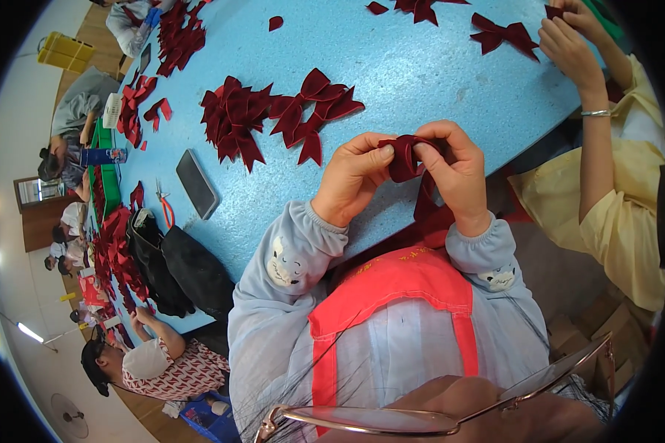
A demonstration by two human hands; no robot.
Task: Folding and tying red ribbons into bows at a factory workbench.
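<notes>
A dark red velvet ribbon [404, 160] is bent into a loop between my hands, over the near edge of the blue table. My left hand [353, 176] pinches its left side between thumb and fingers. On the other side, my right hand [457, 171] grips the ribbon with the thumb pressed on the loop. A loose length hangs below toward my lap. Beyond my left hand lie a heap of finished dark red bows [235, 118] and a few more bows [314, 111] beside it. Some of my fingertips are hidden behind the ribbon.
On the blue table [273, 203] lie a dark phone [197, 184], orange-handled snips [168, 210] and a black bag [192, 269]. Red ribbon pieces [114, 247] are piled at the left. A co-worker's hands [569, 44] work at the right, near another bow [504, 35]. Other people sit along the left side.
</notes>
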